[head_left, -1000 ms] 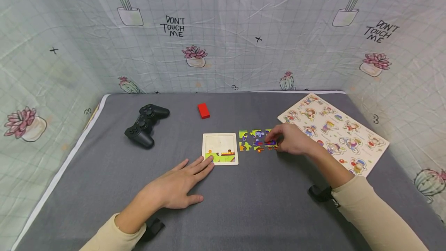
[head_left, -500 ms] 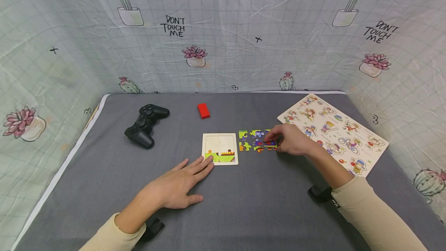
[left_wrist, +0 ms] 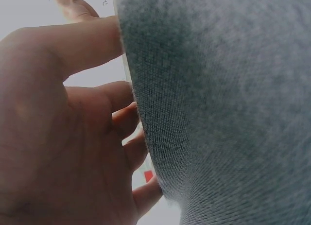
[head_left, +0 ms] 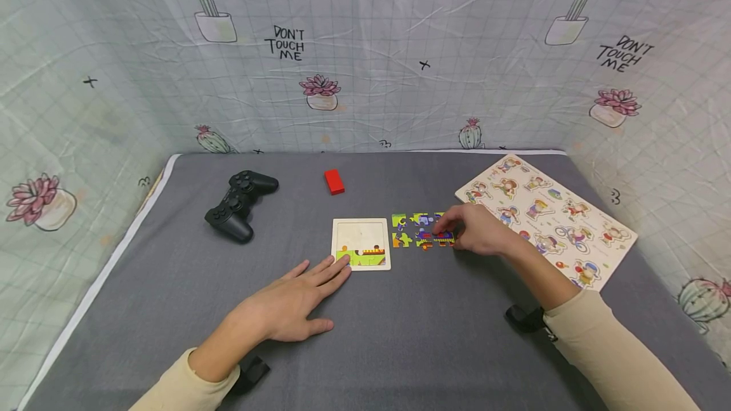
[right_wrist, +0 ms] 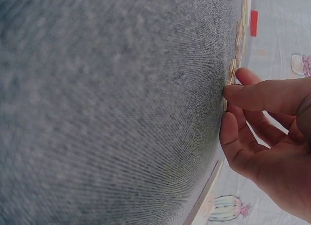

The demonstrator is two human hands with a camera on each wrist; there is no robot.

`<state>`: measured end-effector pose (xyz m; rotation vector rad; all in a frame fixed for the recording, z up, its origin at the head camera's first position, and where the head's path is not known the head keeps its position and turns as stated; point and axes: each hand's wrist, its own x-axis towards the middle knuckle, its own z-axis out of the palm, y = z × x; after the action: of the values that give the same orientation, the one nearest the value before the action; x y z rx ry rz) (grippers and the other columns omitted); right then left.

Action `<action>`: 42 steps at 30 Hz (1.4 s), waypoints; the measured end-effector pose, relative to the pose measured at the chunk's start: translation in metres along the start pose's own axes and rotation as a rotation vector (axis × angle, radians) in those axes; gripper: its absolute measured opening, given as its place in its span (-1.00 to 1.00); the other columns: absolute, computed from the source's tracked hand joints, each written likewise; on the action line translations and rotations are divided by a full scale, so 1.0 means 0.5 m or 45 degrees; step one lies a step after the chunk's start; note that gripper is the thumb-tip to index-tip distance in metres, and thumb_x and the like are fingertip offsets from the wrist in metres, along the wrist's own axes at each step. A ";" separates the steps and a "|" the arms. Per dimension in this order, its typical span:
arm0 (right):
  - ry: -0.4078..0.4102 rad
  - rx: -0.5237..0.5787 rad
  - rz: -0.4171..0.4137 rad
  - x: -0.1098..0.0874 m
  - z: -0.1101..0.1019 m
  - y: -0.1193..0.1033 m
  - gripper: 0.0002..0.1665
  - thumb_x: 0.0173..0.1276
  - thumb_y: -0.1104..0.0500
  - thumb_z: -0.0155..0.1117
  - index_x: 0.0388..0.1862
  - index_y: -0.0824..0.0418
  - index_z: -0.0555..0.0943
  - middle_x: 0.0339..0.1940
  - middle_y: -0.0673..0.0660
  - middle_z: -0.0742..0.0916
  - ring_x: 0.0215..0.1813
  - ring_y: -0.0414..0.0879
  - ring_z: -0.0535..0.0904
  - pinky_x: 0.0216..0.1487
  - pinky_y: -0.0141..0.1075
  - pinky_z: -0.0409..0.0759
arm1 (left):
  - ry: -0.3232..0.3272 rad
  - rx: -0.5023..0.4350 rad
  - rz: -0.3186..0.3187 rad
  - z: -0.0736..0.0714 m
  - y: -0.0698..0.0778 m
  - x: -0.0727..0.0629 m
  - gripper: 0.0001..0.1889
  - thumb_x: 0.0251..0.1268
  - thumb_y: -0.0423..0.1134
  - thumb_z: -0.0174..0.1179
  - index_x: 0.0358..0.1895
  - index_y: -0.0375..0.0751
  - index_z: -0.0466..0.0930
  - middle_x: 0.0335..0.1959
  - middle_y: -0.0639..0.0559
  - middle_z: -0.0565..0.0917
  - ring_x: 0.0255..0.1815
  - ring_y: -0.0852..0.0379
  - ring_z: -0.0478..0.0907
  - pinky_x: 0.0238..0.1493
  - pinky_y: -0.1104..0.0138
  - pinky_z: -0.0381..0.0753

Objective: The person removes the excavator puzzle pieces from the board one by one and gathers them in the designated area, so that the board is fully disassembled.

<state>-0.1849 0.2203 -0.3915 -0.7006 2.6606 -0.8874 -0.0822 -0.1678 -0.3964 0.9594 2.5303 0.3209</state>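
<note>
A small wooden puzzle tray (head_left: 362, 230) lies mid-table, its lower part filled with green picture pieces (head_left: 365, 260). My left hand (head_left: 297, 300) lies flat with fingers spread, fingertips on the tray's lower left corner. Beside the tray on the right, several loose jigsaw pieces (head_left: 401, 240) are laid out in rows. At the right end of those rows my right hand (head_left: 482, 228) pinches a puzzle piece (head_left: 444, 238) low against the cloth. In the right wrist view, the thumb (right_wrist: 243, 93) and curled fingers close around its edge, hiding part of it.
A black game controller (head_left: 240, 205) lies at the left, and a red block (head_left: 334, 181) sits behind the tray. A large wooden picture board (head_left: 556, 221) lies slanted at the right, partly under the right forearm in view. A printed cloth wall (head_left: 377, 49) borders the table.
</note>
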 end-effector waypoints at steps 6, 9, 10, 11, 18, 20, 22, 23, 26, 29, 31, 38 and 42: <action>0.022 -0.014 -0.003 0.000 0.000 -0.005 -0.54 0.06 0.54 0.46 -0.08 0.18 0.82 -0.10 0.13 0.80 -0.09 0.04 0.68 -0.21 -0.32 0.61 | -0.010 0.012 -0.002 0.000 -0.002 0.002 -0.09 0.44 0.13 0.28 0.71 -0.02 0.03 0.76 0.17 -0.09 0.76 0.02 -0.11 0.69 -0.17 -0.05; 0.045 -0.024 -0.023 0.002 0.001 -0.011 -0.58 0.09 0.51 0.47 -0.09 0.19 0.82 -0.10 0.13 0.81 -0.08 0.05 0.70 -0.17 -0.29 0.63 | -0.013 0.015 -0.004 -0.001 -0.002 0.003 -0.08 0.44 0.13 0.28 0.71 -0.02 0.03 0.76 0.17 -0.09 0.76 0.02 -0.11 0.69 -0.16 -0.06; 0.051 -0.023 -0.028 0.003 0.002 -0.014 -0.59 0.10 0.51 0.47 -0.09 0.20 0.82 -0.10 0.14 0.81 -0.07 0.06 0.70 -0.15 -0.28 0.64 | -0.013 0.016 -0.005 -0.001 -0.001 0.003 -0.08 0.44 0.13 0.28 0.71 -0.02 0.03 0.76 0.17 -0.09 0.76 0.03 -0.11 0.69 -0.16 -0.06; 0.054 -0.021 -0.031 0.004 0.002 -0.017 -0.61 0.11 0.51 0.46 -0.09 0.21 0.81 -0.09 0.15 0.81 -0.06 0.07 0.71 -0.13 -0.26 0.65 | -0.013 0.018 -0.005 -0.002 -0.001 0.003 -0.08 0.44 0.13 0.29 0.71 -0.02 0.03 0.76 0.17 -0.08 0.76 0.03 -0.11 0.69 -0.16 -0.06; 0.054 -0.011 -0.089 0.017 0.012 -0.047 -0.68 0.16 0.44 0.50 -0.09 0.24 0.80 -0.09 0.17 0.81 -0.07 0.08 0.68 -0.09 -0.19 0.70 | 0.011 0.058 0.010 -0.003 -0.001 0.000 -0.10 0.44 0.12 0.29 0.70 -0.05 0.06 0.76 0.12 -0.05 0.76 0.01 -0.07 0.68 -0.18 -0.04; 0.051 -0.008 -0.104 0.023 0.016 -0.056 -0.70 0.19 0.42 0.49 -0.08 0.24 0.80 -0.08 0.16 0.81 -0.07 0.07 0.69 -0.09 -0.21 0.71 | 0.018 0.069 0.012 -0.002 -0.001 0.000 -0.11 0.45 0.12 0.29 0.70 -0.05 0.07 0.76 0.11 -0.04 0.76 0.00 -0.06 0.68 -0.18 -0.03; 0.047 -0.008 -0.111 0.028 0.020 -0.065 -0.71 0.22 0.40 0.48 -0.07 0.22 0.81 -0.07 0.14 0.81 -0.07 0.05 0.70 -0.09 -0.23 0.72 | 0.018 0.073 0.010 -0.002 0.000 0.001 -0.11 0.45 0.12 0.29 0.70 -0.05 0.08 0.76 0.11 -0.04 0.76 0.00 -0.06 0.68 -0.18 -0.02; 0.046 -0.012 -0.114 0.031 0.022 -0.070 -0.72 0.23 0.39 0.48 -0.07 0.22 0.81 -0.07 0.13 0.81 -0.07 0.04 0.70 -0.10 -0.24 0.71 | 0.018 0.076 0.009 -0.002 0.000 0.001 -0.11 0.44 0.12 0.29 0.70 -0.05 0.08 0.76 0.11 -0.04 0.75 0.00 -0.06 0.68 -0.17 -0.02; 0.037 -0.010 -0.139 0.038 0.029 -0.083 -0.73 0.24 0.38 0.47 -0.08 0.22 0.80 -0.07 0.13 0.81 -0.07 0.05 0.72 -0.11 -0.25 0.71 | 0.021 0.084 0.006 -0.003 0.001 0.001 -0.11 0.44 0.11 0.30 0.69 -0.05 0.09 0.76 0.10 -0.04 0.75 0.00 -0.05 0.68 -0.17 -0.01; 0.026 -0.010 -0.159 0.046 0.038 -0.097 -0.73 0.23 0.39 0.47 -0.08 0.23 0.80 -0.09 0.14 0.81 -0.08 0.06 0.71 -0.13 -0.26 0.71 | 0.029 0.092 -0.001 -0.005 0.001 0.000 -0.12 0.44 0.09 0.30 0.69 -0.05 0.10 0.76 0.08 -0.05 0.75 -0.03 -0.03 0.68 -0.16 0.00; 0.016 -0.011 -0.166 0.052 0.045 -0.108 -0.73 0.23 0.39 0.46 -0.08 0.22 0.81 -0.10 0.14 0.80 -0.08 0.06 0.70 -0.13 -0.27 0.70 | 0.031 0.096 -0.016 -0.008 0.001 -0.003 -0.12 0.45 0.09 0.30 0.69 -0.04 0.10 0.76 0.06 -0.06 0.75 -0.06 -0.03 0.68 -0.16 -0.01; -0.052 -0.013 -0.166 0.080 0.073 -0.154 -0.74 0.27 0.34 0.45 -0.06 0.18 0.81 -0.11 0.10 0.80 -0.14 -0.04 0.69 -0.13 -0.29 0.65 | 0.014 0.126 -0.118 -0.010 -0.008 -0.020 -0.13 0.47 0.16 0.24 0.70 0.02 0.06 0.76 0.03 -0.07 0.75 -0.11 -0.06 0.68 -0.19 -0.03; -0.092 -0.029 -0.165 0.094 0.089 -0.176 -0.76 0.30 0.32 0.43 -0.06 0.17 0.81 -0.15 0.07 0.80 -0.21 -0.14 0.65 -0.14 -0.31 0.64 | 0.027 0.116 -0.116 -0.008 -0.011 -0.022 -0.14 0.48 0.18 0.23 0.70 0.03 0.06 0.76 0.04 -0.07 0.75 -0.12 -0.05 0.66 -0.21 -0.01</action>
<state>-0.1764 0.1123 -0.3759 -0.9022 2.5895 -0.8475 -0.0796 -0.1797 -0.3916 0.8744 2.6180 0.1907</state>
